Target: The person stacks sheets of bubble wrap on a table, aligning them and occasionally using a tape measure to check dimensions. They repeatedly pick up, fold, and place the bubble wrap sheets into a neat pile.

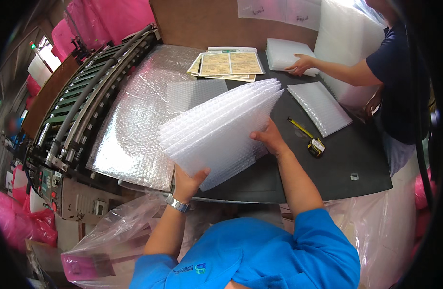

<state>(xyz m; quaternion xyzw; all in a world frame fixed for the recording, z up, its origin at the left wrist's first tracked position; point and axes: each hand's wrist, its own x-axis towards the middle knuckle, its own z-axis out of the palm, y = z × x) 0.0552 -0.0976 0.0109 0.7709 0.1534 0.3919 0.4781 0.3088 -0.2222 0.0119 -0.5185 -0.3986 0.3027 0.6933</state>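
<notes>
A thick stack of clear bubble wrap sheets (221,135) is held tilted above the dark table (250,182). My left hand (188,182) grips its lower left edge, thumb on top, fingers hidden beneath. On the right edge, my right hand (270,138) closes with its thumb over the top sheet. The layered edges fan out along the stack's far side. Beyond it, a single bubble wrap sheet (192,94) lies on the table. To the right are a bubble wrap piece (320,107) and a tape measure (316,147) with its yellow blade partly out.
Silvery bubble foil (130,130) covers the table's left side, beside a roller conveyor (82,96) with a control box (50,185). Papers and a pen (231,63) lie at the back. At right, a co-worker's hand (302,64) touches another bubble wrap stack (284,52). Plastic film (120,245) hangs below.
</notes>
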